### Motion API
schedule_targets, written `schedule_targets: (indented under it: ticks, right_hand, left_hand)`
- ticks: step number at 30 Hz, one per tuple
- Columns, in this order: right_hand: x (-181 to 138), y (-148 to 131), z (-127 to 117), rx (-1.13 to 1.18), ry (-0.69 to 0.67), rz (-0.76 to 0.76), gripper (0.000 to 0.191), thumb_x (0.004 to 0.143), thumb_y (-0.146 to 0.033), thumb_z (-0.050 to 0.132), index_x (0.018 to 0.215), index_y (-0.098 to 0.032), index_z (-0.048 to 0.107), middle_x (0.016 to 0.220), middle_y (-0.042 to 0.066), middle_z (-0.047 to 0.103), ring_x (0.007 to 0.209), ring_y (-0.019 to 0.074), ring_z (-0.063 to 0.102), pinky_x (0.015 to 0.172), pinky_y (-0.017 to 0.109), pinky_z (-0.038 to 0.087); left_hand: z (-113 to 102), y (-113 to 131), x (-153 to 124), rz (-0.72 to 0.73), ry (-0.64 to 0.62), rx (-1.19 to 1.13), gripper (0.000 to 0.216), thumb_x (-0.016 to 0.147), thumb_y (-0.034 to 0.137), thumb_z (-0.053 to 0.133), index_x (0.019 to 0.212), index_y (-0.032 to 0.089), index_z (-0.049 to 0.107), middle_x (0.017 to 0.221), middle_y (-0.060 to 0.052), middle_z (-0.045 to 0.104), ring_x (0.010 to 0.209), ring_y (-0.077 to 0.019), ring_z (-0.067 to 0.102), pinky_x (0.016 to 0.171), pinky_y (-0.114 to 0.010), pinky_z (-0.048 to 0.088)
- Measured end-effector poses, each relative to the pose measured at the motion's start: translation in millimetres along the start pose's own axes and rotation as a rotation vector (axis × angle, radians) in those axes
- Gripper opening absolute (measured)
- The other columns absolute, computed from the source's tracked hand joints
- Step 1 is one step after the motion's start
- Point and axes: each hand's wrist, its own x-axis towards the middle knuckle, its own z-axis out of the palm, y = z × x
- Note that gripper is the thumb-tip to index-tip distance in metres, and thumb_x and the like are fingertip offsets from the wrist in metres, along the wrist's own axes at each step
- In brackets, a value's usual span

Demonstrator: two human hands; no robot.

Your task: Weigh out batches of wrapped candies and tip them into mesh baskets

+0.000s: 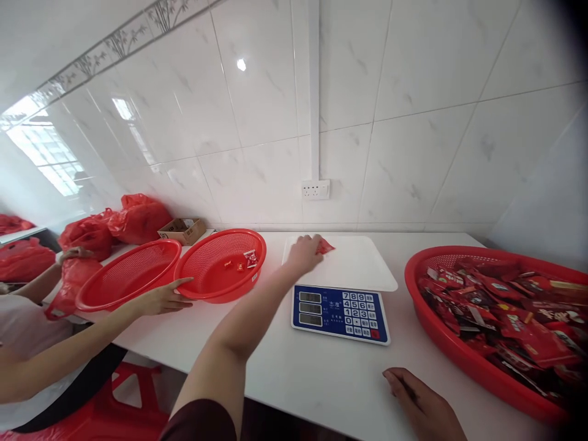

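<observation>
My left hand (pixel 303 252) reaches out over the white platter (pixel 362 272) of a blue-faced weighing scale (pixel 340 312). Its fingers pinch a small red snack packet (pixel 324 246) at the platter's far left corner. My right hand (pixel 420 401) lies palm down on the white table (pixel 294 367) near the front edge, holding nothing, just left of a big red basket (pixel 441 334) heaped with red and dark snack packets (pixel 509 306).
Two red mesh baskets stand left of the scale; the nearer one (pixel 206 288) holds a few small packets (pixel 243 262). A co-worker's hand (pixel 165 298) touches its rim. Red plastic bags (pixel 138 217) and a small cardboard box (pixel 182 231) sit by the tiled wall.
</observation>
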Motion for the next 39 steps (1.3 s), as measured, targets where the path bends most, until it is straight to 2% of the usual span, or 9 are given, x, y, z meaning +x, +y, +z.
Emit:
schedule_targets:
  ticks: [6, 11, 16, 19, 23, 27, 32, 35, 39]
  right_hand:
    - [-4.4, -13.6, -2.4, 0.003, -0.044, -0.007, 0.036, 0.081, -0.053, 0.040, 0.078, -0.024, 0.061, 0.073, -0.001, 0.065, 0.068, 0.0157, 0.061, 0.063, 0.021, 0.048]
    - [-6.2, -42.7, -39.5, 0.003, 0.038, -0.137, 0.033, 0.087, -0.044, 0.037, 0.094, -0.022, 0.061, 0.092, 0.003, 0.066, 0.078, 0.0155, 0.061, 0.069, 0.024, 0.049]
    - [24.2, -43.0, -126.6, -0.216, 0.327, -0.116, 0.028, 0.086, -0.038, 0.040, 0.100, -0.023, 0.058, 0.103, 0.005, 0.063, 0.095, 0.0192, 0.058, 0.080, 0.030, 0.048]
    - [52.6, -21.1, -168.6, -0.495, 0.245, 0.041, 0.032, 0.085, -0.029, 0.044, 0.114, -0.021, 0.054, 0.123, 0.007, 0.054, 0.112, 0.0209, 0.050, 0.092, 0.032, 0.041]
    - [77.8, 5.7, -182.5, -0.673, 0.065, 0.179, 0.070, 0.067, -0.020, 0.065, 0.132, -0.017, 0.041, 0.140, 0.015, 0.034, 0.123, 0.0329, 0.038, 0.094, 0.040, 0.038]
    - [81.0, 7.5, -175.9, -0.666, 0.058, 0.232, 0.073, 0.066, -0.011, 0.059, 0.135, -0.018, 0.038, 0.138, 0.017, 0.037, 0.113, 0.0359, 0.048, 0.085, 0.043, 0.042]
    - [76.8, -2.6, -196.7, -0.521, 0.072, 0.240, 0.055, 0.076, -0.014, 0.045, 0.131, -0.020, 0.041, 0.117, 0.010, 0.058, 0.088, 0.0208, 0.062, 0.073, 0.029, 0.047]
    - [71.5, -4.3, -216.7, -0.164, 0.102, 0.179, 0.055, 0.081, -0.020, 0.041, 0.135, -0.020, 0.031, 0.120, 0.010, 0.055, 0.080, 0.0151, 0.064, 0.064, 0.023, 0.048]
    - [59.3, -8.8, -233.6, 0.247, 0.114, 0.218, 0.061, 0.072, -0.020, 0.056, 0.130, -0.028, 0.037, 0.121, 0.005, 0.053, 0.090, 0.0155, 0.062, 0.071, 0.022, 0.051]
  left_hand:
    - [-55.7, -85.6, -35.1, -0.215, 0.132, 0.076, 0.037, 0.080, 0.018, 0.044, 0.117, 0.023, 0.045, 0.114, -0.011, 0.055, 0.109, -0.0280, 0.048, 0.080, -0.037, 0.044]
    - [-30.5, -112.6, -74.0, -0.113, 0.321, 0.080, 0.038, 0.083, 0.025, 0.041, 0.119, 0.017, 0.044, 0.133, -0.015, 0.040, 0.130, -0.0341, 0.025, 0.100, -0.051, 0.030]
    - [39.2, -82.5, -116.7, 0.171, 0.526, -0.202, 0.026, 0.086, 0.033, 0.042, 0.108, 0.025, 0.053, 0.110, -0.009, 0.059, 0.107, -0.0276, 0.054, 0.086, -0.043, 0.048]
    - [73.9, -48.3, -132.4, 0.326, 0.460, -0.387, 0.020, 0.087, 0.029, 0.043, 0.101, 0.024, 0.056, 0.093, -0.006, 0.065, 0.088, -0.0212, 0.062, 0.075, -0.034, 0.054]
    - [103.8, -15.9, -138.8, 0.506, 0.340, -0.499, 0.022, 0.088, 0.022, 0.040, 0.101, 0.024, 0.058, 0.093, -0.006, 0.066, 0.087, -0.0187, 0.064, 0.074, -0.030, 0.053]
    - [118.6, -10.3, -144.1, 0.584, 0.242, -0.540, 0.025, 0.088, 0.019, 0.039, 0.102, 0.027, 0.058, 0.085, -0.004, 0.067, 0.077, -0.0177, 0.065, 0.067, -0.029, 0.054]
    - [123.1, -18.5, -145.4, 0.492, 0.252, -0.610, 0.021, 0.088, 0.020, 0.040, 0.099, 0.025, 0.058, 0.080, -0.003, 0.066, 0.070, -0.0162, 0.064, 0.061, -0.025, 0.054]
    - [122.6, -21.7, -142.9, 0.434, 0.266, -0.640, 0.019, 0.088, 0.023, 0.041, 0.098, 0.023, 0.058, 0.077, -0.003, 0.064, 0.063, -0.0147, 0.061, 0.056, -0.024, 0.054]
    - [121.8, -22.7, -141.3, 0.425, 0.260, -0.667, 0.019, 0.088, 0.025, 0.043, 0.096, 0.021, 0.059, 0.077, -0.003, 0.064, 0.059, -0.0136, 0.059, 0.050, -0.021, 0.051]
